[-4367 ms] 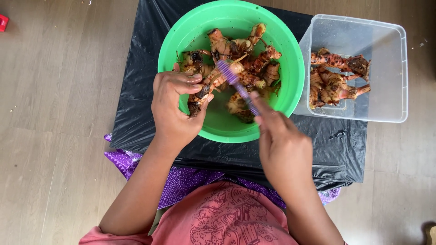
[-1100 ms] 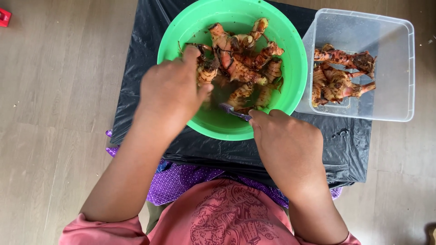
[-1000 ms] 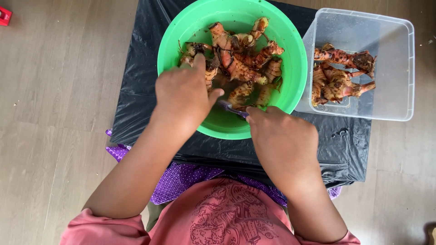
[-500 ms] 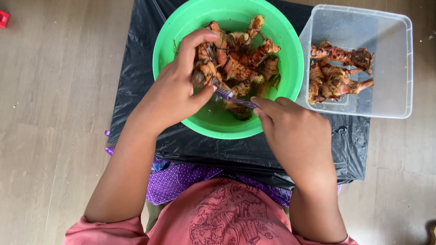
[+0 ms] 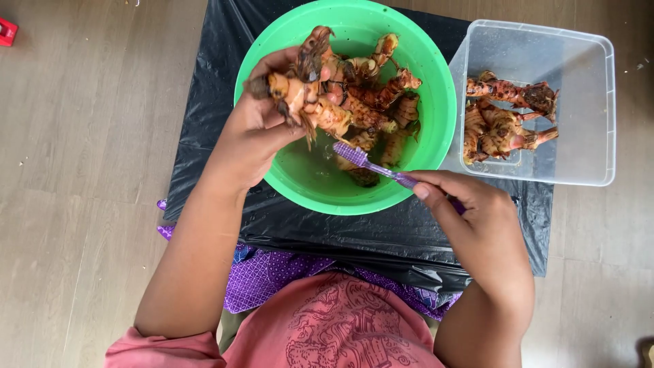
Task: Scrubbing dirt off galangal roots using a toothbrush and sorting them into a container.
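Observation:
My left hand [image 5: 255, 133] holds a knobbly orange-brown root piece [image 5: 303, 92] lifted over the left side of a green plastic bowl [image 5: 436, 102]. More root pieces [image 5: 381, 102] lie in water inside the bowl. My right hand [image 5: 477, 225] grips a purple toothbrush [image 5: 371, 163] by its handle, with the bristle head over the bowl's near side, just below the held root and apart from it.
A clear plastic tub [image 5: 586, 102] to the right of the bowl holds a few root pieces [image 5: 504, 119]. Bowl and tub sit on a black plastic sheet [image 5: 204, 102] spread over a wooden floor [image 5: 82, 170]. A small red object [image 5: 8, 32] lies at far left.
My left hand has reached into the bowl and lifted a root piece out over its left side. My right hand has drawn back slightly, keeping the toothbrush pointed into the bowl.

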